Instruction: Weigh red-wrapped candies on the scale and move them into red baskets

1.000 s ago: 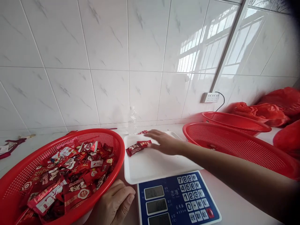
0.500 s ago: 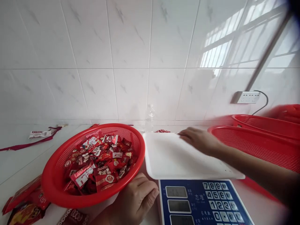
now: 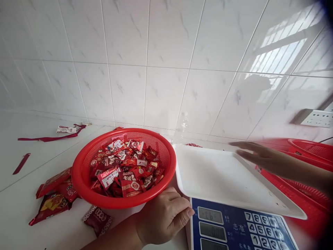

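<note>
My left hand (image 3: pixel 166 217) rests in a loose fist on the table, between the rim of a red mesh basket (image 3: pixel 90 199) and the left edge of a blue scale (image 3: pixel 234 208). Nothing shows in its fingers; its palm is hidden. The basket is filled with small wrapped snacks (image 3: pixel 127 170), mostly red. On the scale sits a white tray (image 3: pixel 210 173) with a few dark specks near its right end. My right hand (image 3: pixel 256 152), slightly blurred, hovers by the tray's far right rim, fingers stretched out and holding nothing visible.
Several snack packets (image 3: pixel 56 203) lie left of the basket, and a dark red packet (image 3: pixel 97 220) in front. A clear bottle (image 3: pixel 181 126) stands by the tiled wall. Further red baskets (image 3: pixel 309 149) are at the right, below a power socket (image 3: pixel 316 118). A red ribbon (image 3: pixel 52 138) lies far left.
The view has turned left, so things sit further right in the picture. My right hand has moved from the tray's back edge toward its right rim, fingers now spread. My left hand stays beside the scale.
</note>
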Demonstrator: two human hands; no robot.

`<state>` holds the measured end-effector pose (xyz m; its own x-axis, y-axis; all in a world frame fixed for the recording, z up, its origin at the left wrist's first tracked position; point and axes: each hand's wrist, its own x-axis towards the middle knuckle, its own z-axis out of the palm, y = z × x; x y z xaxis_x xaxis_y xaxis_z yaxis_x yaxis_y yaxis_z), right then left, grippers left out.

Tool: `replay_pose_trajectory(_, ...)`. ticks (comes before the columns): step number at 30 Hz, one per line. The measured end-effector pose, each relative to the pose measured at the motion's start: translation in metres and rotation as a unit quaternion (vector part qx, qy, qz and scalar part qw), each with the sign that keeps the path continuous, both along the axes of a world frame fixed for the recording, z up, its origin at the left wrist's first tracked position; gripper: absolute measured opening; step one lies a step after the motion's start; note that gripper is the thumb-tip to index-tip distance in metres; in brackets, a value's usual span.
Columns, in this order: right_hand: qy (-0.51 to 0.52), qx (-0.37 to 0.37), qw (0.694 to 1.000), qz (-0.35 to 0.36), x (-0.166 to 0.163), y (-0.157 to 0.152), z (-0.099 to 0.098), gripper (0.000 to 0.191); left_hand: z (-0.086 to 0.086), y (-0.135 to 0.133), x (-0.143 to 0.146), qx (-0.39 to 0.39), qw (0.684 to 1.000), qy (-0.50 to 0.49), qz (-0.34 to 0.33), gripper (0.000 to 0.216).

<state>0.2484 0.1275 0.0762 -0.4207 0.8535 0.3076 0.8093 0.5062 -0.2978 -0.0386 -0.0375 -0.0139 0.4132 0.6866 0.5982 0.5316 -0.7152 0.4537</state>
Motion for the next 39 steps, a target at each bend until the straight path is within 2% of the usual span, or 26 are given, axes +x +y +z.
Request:
replay_pose_trajectory(1,-0.018,-0.058,0.996,0.058,-0.025,-0.003,0.007,0.053,0.0,0.0,0.0,-0.001,1.0,0.001,0.0,0.034)
replay_pose_trajectory(3,-0.054,-0.127,0.977,0.164,-0.082,-0.013,0.018,0.057,0.001,0.0,-0.001,-0.001,1.0,0.003,0.001,0.034)
replay_pose_trajectory(5,-0.109,-0.139,0.95,0.256,-0.141,-0.022,0.021,0.059,0.002,0.0,-0.001,0.006,1.0,0.005,0.006,0.036)
replay_pose_trajectory(6,-0.161,-0.141,0.937,0.275,-0.168,-0.024,0.018,0.06,0.001,0.001,-0.002,0.01,1.0,0.007,0.007,0.037)
replay_pose_trajectory(7,-0.234,-0.132,0.925,0.269,-0.192,-0.024,0.014,0.059,0.001,0.001,-0.002,0.015,1.0,0.01,0.007,0.039)
replay_pose_trajectory(8,-0.266,-0.127,0.92,0.26,-0.213,-0.023,0.008,0.06,0.0,0.002,-0.003,0.018,1.0,0.015,0.007,0.041)
replay_pose_trajectory(11,-0.302,-0.08,0.925,0.216,-0.255,-0.011,-0.015,0.065,-0.004,0.005,-0.005,0.021,0.999,0.034,0.008,0.043)
replay_pose_trajectory(13,-0.31,-0.059,0.923,0.219,-0.271,-0.002,-0.029,0.062,-0.008,0.007,-0.007,0.023,0.999,0.042,0.002,0.04)
replay_pose_trajectory(17,-0.327,-0.1,0.896,0.282,-0.291,0.015,-0.044,0.055,-0.011,0.009,-0.007,0.026,0.999,0.034,-0.01,0.031)
replay_pose_trajectory(20,-0.338,-0.15,0.882,0.292,-0.301,0.025,-0.047,0.064,-0.012,0.008,-0.008,0.028,0.999,0.023,-0.002,0.029)
replay_pose_trajectory(24,-0.352,-0.231,0.851,0.314,-0.3,0.026,-0.041,0.083,-0.012,0.009,-0.009,0.039,0.999,0.02,0.003,0.027)
replay_pose_trajectory(29,-0.35,-0.317,0.814,0.339,-0.283,0.012,-0.023,0.086,-0.013,0.011,-0.009,0.049,0.998,0.032,0.012,0.026)
replay_pose_trajectory(32,-0.324,-0.346,0.809,0.347,-0.275,0.001,-0.02,0.096,-0.011,0.01,-0.01,0.047,0.998,0.032,0.011,0.026)
replay_pose_trajectory(34,-0.294,-0.356,0.815,0.35,-0.274,-0.006,-0.023,0.095,-0.008,0.009,-0.01,0.045,0.998,0.036,0.009,0.026)
replay_pose_trajectory(39,-0.222,-0.316,0.857,0.342,-0.275,-0.018,-0.034,0.057,-0.006,0.008,-0.01,0.026,0.998,0.05,0.007,0.027)
